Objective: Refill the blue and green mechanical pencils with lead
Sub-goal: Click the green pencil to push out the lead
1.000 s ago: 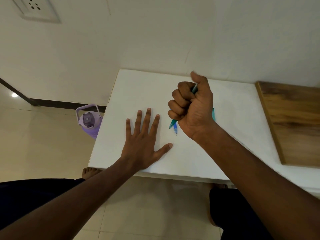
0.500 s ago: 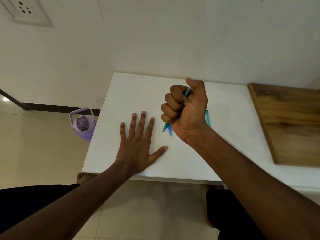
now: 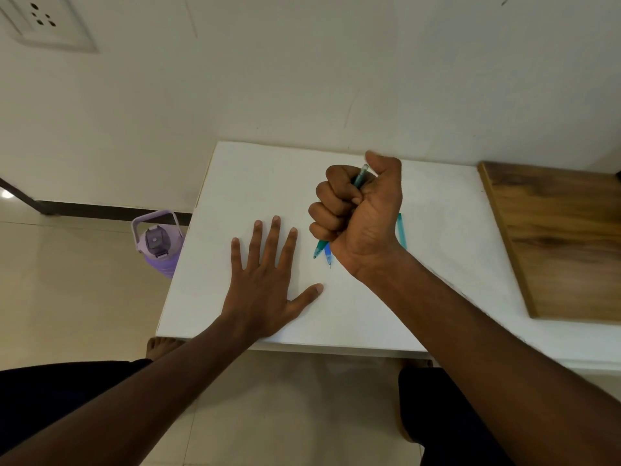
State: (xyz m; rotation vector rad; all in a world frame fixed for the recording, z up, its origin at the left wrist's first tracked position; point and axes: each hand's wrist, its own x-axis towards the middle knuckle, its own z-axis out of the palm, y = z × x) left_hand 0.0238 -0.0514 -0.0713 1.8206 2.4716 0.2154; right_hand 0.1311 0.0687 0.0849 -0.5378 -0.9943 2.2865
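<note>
My right hand [image 3: 361,213] is closed in a fist around the green mechanical pencil [image 3: 359,176]. The pencil's cap end sticks out at the top by my thumb and its tip points down-left below my little finger. The blue mechanical pencil [image 3: 328,255] lies on the white table [image 3: 255,183] under my right hand, with only its tip showing. A teal lead case [image 3: 402,230] lies on the table just right of my wrist, mostly hidden. My left hand [image 3: 268,280] rests flat on the table, fingers spread, holding nothing.
A wooden board [image 3: 564,240] lies on the right end of the table. A purple water bottle [image 3: 158,243] stands on the floor beside the table's left edge. The wall runs close behind the table. My feet and dark-clothed knees are below the front edge.
The view has shifted slightly. My thumb has lifted off the green pencil's cap, which now shows more clearly. My left hand stays flat on the table.
</note>
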